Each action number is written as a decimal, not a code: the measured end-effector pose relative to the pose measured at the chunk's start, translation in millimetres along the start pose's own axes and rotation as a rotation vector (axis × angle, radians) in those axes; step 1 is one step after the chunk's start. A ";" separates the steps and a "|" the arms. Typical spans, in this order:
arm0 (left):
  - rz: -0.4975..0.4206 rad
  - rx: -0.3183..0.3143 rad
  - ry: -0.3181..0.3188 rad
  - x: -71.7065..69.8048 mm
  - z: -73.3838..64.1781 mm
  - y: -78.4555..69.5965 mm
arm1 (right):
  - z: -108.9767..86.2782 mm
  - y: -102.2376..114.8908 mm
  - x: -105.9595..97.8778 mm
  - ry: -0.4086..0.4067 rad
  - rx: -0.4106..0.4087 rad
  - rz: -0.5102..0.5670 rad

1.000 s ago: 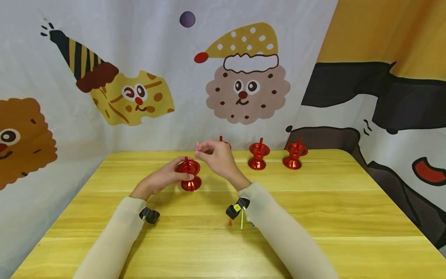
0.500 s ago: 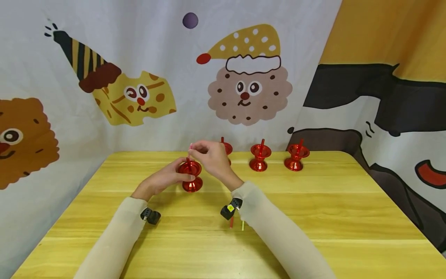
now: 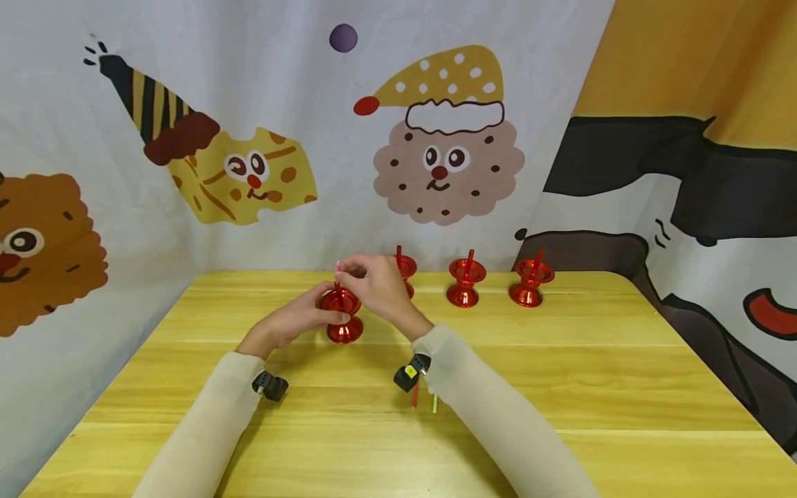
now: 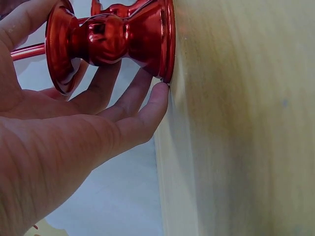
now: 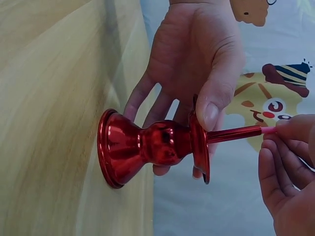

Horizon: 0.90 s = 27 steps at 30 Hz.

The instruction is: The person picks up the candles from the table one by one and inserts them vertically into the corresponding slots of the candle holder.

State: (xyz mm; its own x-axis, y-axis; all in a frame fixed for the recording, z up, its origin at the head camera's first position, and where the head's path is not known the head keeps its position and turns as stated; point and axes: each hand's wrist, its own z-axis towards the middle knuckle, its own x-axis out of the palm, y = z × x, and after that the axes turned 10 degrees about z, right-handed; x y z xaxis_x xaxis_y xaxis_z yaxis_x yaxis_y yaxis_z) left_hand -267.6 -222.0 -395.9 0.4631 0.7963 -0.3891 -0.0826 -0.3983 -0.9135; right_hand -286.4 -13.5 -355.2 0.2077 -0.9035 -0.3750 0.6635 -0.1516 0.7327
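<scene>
My left hand [image 3: 297, 317] grips a shiny red candle holder [image 3: 344, 332] that stands upright on the wooden table. In the right wrist view its thumb lies on the rim of the dish, and the other fingers are behind the stem. A narrow red tube [image 5: 236, 133] rises from the dish. My right hand [image 3: 378, 282] pinches a thin pink candle [image 5: 268, 130] at the top of this tube. The candle's lower end meets the tube's mouth; how deep it sits inside is hidden. Most of the candle is covered by the fingertips.
Similar red holders stand along the back: one [image 3: 407, 268] partly behind my right hand, another [image 3: 463, 294] in the middle, a third [image 3: 527, 294] to the right. Near my right wrist lie a red stick [image 3: 414, 396] and a yellow-green stick [image 3: 435, 403]. A patterned curtain [image 3: 349, 207] hangs behind.
My right hand has moved left with the pink candle, bringing it from beside the holder to above the tube, then slightly down onto it. My left hand keeps its grip on the holder.
</scene>
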 end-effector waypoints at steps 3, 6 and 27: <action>-0.001 0.002 0.005 0.1 0.3 0.4 | 0.5 1.2 -0.3 0.021 -0.022 -0.029; -0.002 0.006 0.008 0.1 0.1 0.4 | 1.5 2.0 0.0 0.037 -0.047 -0.060; -0.005 0.002 0.012 0.3 1.2 -0.5 | 3.3 4.9 2.1 0.061 -0.058 -0.159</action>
State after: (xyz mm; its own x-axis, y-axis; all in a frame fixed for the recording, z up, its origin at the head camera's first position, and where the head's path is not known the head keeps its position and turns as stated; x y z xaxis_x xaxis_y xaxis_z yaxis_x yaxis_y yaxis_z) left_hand -268.5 -221.0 -395.7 0.4745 0.7927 -0.3828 -0.0816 -0.3933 -0.9158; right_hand -285.1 -17.4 -350.5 0.1386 -0.8439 -0.5184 0.7317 -0.2655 0.6278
